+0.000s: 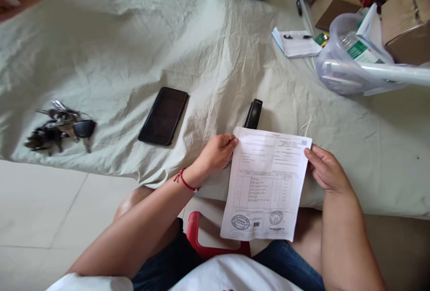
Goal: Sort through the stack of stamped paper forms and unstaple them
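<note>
The left hand (217, 151) pinches the upper left corner of a printed sheet of paper (265, 183), thumb on top and fingers curled behind, and a red string bracelet (184, 180) circles that wrist. The right hand (325, 169) grips the sheet's upper right edge, thumb laid across the front. The paper hangs between the two hands, held up over the person's lap at the near edge of the bed (201, 49), its lower part bearing two round stamps and a table of small print. Just behind the top of the sheet a black stapler (253, 113) lies on the bed's wrinkled pale cloth. To the left of it a dark phone (164, 115) rests face up, and farther left, well apart, sits a bunch of keys (60, 126). Far right on the bed lies a clear plastic bag (349, 58) with a bottle and packets inside, and beside it a notepad (297, 42) with a pen on top. A cardboard box (407, 22) stands at the far right edge. A red stool (208, 246) shows beneath the person's legs.
</note>
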{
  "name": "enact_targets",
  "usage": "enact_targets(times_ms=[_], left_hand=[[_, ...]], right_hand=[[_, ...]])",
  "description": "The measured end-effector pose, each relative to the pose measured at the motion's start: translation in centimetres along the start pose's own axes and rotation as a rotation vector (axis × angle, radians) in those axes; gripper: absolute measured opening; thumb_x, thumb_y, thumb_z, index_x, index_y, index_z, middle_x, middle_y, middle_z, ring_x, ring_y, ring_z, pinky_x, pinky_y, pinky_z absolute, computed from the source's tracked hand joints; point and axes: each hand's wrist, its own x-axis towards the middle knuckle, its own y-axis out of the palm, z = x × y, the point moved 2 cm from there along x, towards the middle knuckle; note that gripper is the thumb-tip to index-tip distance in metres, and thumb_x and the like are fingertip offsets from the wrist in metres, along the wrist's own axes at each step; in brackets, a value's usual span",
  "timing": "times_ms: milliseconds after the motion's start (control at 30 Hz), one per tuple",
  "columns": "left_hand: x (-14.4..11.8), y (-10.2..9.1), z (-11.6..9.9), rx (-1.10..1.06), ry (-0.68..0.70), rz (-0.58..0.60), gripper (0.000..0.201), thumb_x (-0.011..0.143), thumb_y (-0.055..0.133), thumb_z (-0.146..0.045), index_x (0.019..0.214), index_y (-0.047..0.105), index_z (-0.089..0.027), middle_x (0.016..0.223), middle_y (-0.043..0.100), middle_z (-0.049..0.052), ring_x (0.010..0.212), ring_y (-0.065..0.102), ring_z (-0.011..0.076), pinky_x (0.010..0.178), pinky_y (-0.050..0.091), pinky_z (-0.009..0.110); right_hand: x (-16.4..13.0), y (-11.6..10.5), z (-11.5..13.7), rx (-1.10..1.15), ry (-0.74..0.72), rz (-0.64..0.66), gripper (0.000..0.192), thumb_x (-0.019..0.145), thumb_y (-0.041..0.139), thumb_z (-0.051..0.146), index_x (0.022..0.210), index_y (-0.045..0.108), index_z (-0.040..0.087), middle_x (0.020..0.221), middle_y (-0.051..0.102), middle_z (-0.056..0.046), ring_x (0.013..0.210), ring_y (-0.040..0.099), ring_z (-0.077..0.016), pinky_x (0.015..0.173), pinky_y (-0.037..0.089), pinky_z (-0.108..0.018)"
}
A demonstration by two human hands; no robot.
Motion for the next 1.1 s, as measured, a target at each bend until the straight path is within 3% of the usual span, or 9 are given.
enact_targets(times_ms=[167,367,600,800,900,1000,1100], left_hand=[[0.0,0.3,-0.2,0.046,-0.086,0.023,0.042,0.109,0.054,-0.028,0.067,0.048,-0.023,0.056,0.045,-0.004,0.051,0.035,0.0099,0.052,0.027,0.027],[0.4,0.5,-0.5,0.191,-0.190,-0.117,0.032,0.102,0.055,-0.023,0.070,0.060,-0.021,0.054,0.049,-0.003,0.051,0.041,0.0128,0.053,0.028,0.029],[0.9,0.4,0.6,0.280,-0.060,-0.089,0.039,0.093,0.056,-0.019,0.059,0.040,-0.025,0.054,0.039,-0.003,0.055,0.037,0.0138,0.060,0.025,0.034],[1.6,0.7,-0.9,0.447,-0.015,-0.078,0.055,0.095,0.057,-0.009,0.054,0.026,-0.026,0.056,0.033,-0.003,0.061,0.029,0.0163,0.067,0.026,0.039],[1.9,1.0,-1.4,0.497,-0.012,-0.066,0.058,0.096,0.058,-0.007,0.053,0.024,-0.027,0.057,0.033,-0.002,0.062,0.028,0.0173,0.069,0.026,0.040],[2.2,1.1,-1.2,0.486,0.006,-0.049,0.055,0.094,0.057,-0.007,0.055,0.024,-0.027,0.059,0.032,-0.002,0.063,0.028,0.0179,0.069,0.026,0.040],[2.6,1.0,-0.9,0.460,0.026,-0.030,0.051,0.092,0.056,-0.007,0.056,0.027,-0.026,0.060,0.033,-0.002,0.063,0.029,0.0175,0.069,0.026,0.039]], right_hand=[[1.1,1.3,-0.2,0.013,-0.054,-0.140,0.056,0.082,0.095,0.077,0.101,0.089,0.024,0.100,0.091,-0.007,0.098,0.089,-0.0326,0.102,0.071,-0.054],[1.9,1.6,-0.6,-0.038,0.002,-0.112,0.061,0.074,0.097,0.082,0.093,0.090,0.024,0.088,0.089,-0.005,0.084,0.086,-0.0317,0.089,0.072,-0.050],[1.9,1.3,0.0,-0.110,0.071,-0.035,0.060,0.074,0.096,0.082,0.086,0.089,0.024,0.081,0.086,-0.006,0.078,0.084,-0.0303,0.082,0.071,-0.046],[2.2,0.3,-0.2,-0.148,0.050,-0.098,0.055,0.080,0.092,0.078,0.095,0.087,0.025,0.086,0.088,-0.004,0.079,0.084,-0.0283,0.082,0.071,-0.044],[2.9,-1.0,0.2,-0.301,-0.058,-0.266,0.046,0.084,0.088,0.070,0.097,0.085,0.026,0.088,0.088,-0.006,0.079,0.083,-0.0275,0.081,0.070,-0.044],[3.6,-1.2,2.1,-0.462,-0.257,-0.498,0.042,0.087,0.087,0.063,0.109,0.085,0.026,0.104,0.090,-0.009,0.100,0.085,-0.0312,0.098,0.070,-0.051],[4.4,1.0,4.9,-0.504,-0.357,-0.458,0.043,0.096,0.079,0.059,0.123,0.084,0.026,0.125,0.088,-0.012,0.118,0.085,-0.0332,0.108,0.068,-0.056]])
